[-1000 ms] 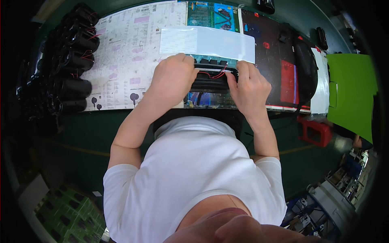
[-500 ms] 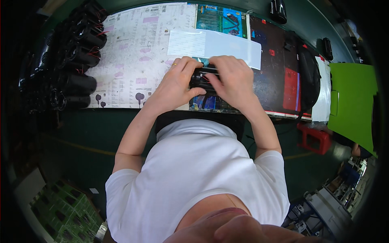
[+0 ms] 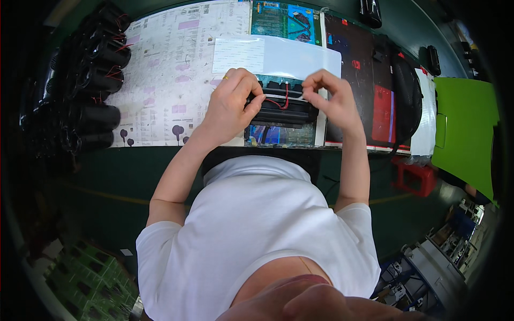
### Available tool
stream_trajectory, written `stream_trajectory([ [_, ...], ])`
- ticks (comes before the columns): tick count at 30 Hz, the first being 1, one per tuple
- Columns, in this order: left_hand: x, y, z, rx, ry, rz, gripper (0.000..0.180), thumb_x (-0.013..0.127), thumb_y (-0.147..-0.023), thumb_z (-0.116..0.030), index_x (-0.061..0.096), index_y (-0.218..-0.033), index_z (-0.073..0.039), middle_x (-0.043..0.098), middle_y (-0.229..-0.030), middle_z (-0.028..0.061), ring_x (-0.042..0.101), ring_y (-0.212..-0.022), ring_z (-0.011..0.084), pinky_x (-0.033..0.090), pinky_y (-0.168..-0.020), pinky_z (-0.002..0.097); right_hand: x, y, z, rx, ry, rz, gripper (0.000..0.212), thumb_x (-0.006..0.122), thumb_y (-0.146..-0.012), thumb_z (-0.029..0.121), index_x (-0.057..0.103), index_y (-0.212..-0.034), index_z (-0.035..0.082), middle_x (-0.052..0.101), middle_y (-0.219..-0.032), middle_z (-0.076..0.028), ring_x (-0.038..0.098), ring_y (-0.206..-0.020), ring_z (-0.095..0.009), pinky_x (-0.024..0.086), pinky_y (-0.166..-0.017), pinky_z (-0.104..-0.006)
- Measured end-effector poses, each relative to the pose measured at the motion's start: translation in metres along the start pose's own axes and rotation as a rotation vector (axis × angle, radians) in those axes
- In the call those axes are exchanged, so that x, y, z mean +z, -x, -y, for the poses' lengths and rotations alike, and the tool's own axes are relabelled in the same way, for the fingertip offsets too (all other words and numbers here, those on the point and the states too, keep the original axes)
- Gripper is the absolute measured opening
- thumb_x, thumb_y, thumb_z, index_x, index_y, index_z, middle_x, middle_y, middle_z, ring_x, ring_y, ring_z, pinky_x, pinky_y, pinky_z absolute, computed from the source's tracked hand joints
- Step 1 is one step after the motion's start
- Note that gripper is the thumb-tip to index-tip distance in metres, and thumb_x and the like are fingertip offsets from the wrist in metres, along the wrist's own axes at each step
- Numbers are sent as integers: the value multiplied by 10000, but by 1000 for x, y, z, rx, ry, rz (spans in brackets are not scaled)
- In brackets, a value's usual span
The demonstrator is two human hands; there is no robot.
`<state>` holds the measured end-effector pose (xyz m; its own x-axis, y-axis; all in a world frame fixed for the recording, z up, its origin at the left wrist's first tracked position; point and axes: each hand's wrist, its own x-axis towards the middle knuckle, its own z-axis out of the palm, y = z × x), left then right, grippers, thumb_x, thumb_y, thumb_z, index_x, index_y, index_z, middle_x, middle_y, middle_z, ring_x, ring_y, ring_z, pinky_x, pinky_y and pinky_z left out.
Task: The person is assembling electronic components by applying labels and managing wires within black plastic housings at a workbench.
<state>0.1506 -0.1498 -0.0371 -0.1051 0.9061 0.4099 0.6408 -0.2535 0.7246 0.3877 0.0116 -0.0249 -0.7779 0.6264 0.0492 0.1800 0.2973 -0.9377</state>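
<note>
An elongated black casing (image 3: pixel 284 117) lies on the bench in front of me, with red wires (image 3: pixel 286 101) coming out of it. A thin white strip (image 3: pixel 277 97) runs along its top, from one hand to the other. At the strip's left end, the thumb and index finger of my left hand (image 3: pixel 234 101) are pinched together. My right hand (image 3: pixel 334 99) pinches at the right end, its other fingers curled. Just beyond the casing lies a white sheet (image 3: pixel 300 58), partly covered with rows of small marks.
Several black cylindrical casings with red wires (image 3: pixel 107 80) are stacked at the left. A black cable or strap (image 3: pixel 409 101) lies on the dark board to the right. Past it are a green panel (image 3: pixel 465 128) and a red stool (image 3: pixel 416 177). Black objects (image 3: pixel 370 13) stand at the far right.
My hands have moved apart, uncovering the black casing and its red wires. The right hand has let go of the casing and shifted right; a white strip now shows between the hands.
</note>
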Motion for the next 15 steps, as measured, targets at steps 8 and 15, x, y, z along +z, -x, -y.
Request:
stream_trajectory([
  [8, 8, -2, 7, -44, 86, -188, 163, 771, -863, 18, 629, -924, -35, 648, -1005, 97, 614, -974, 305, 509, -862, 415, 22, -67, 17, -147, 197, -188, 170, 801, -955, 110, 733, -1088, 27, 763, -933, -16, 709, -879, -82, 560, -826, -261],
  [15, -8, 22, -26, -163, 41, -76, 129, 781, -908, -60, 654, -905, -40, 596, -1141, 125, 532, -1116, 304, 435, -1009, 423, 25, 32, 44, 58, 182, -194, 134, 783, -923, 18, 718, -1040, 3, 753, -854, -77, 688, -713, -112, 560, -654, -275],
])
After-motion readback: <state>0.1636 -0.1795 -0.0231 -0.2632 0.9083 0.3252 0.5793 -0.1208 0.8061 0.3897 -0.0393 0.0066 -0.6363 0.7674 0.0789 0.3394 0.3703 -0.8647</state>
